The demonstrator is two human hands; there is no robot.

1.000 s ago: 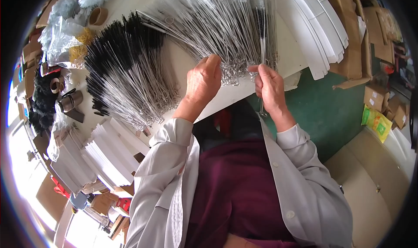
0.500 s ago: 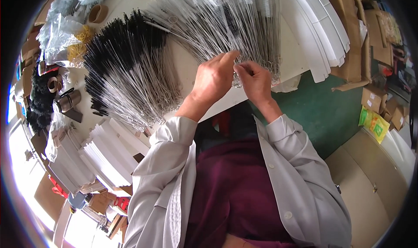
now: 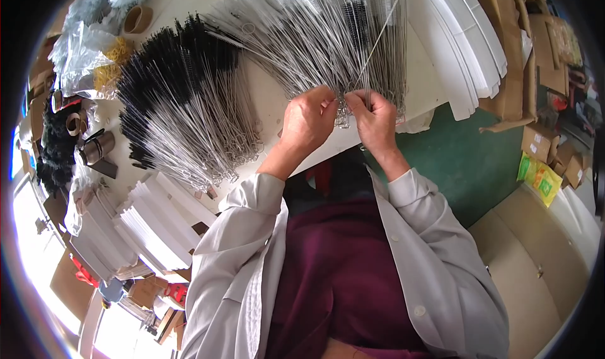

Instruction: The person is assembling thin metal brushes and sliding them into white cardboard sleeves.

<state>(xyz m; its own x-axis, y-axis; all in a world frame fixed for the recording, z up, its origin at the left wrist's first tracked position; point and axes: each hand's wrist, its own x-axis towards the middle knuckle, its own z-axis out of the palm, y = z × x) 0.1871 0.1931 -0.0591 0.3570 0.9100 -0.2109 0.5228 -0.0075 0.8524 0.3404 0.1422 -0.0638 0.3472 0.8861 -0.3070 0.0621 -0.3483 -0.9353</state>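
Both hands are close together at the near ends of a spread of wire-handled brushes with pale bristles (image 3: 283,28). My right hand (image 3: 377,121) is closed in a pinch around thin wire brush handles; a small wire loop pokes out below it. Above that hand are black bristles (image 3: 356,22) and one slanting thin brush (image 3: 382,36). My left hand (image 3: 309,119) is curled, thumb against fingers; what it grips, if anything, is hidden. Left of it lies a fanned pile of black-bristled brushes (image 3: 183,75), their looped wire ends toward me.
White card strips (image 3: 463,44) are stacked at the table's right, beside an open cardboard box (image 3: 504,56). More white strips (image 3: 157,223) stand at the left. A clear bag (image 3: 82,63), yellow bands (image 3: 115,69) and a tape roll (image 3: 138,19) lie at the far left.
My hands have moved slightly apart and their fingers have shifted. The black bristles have moved right, and a slanting thin brush now shows above my right hand.
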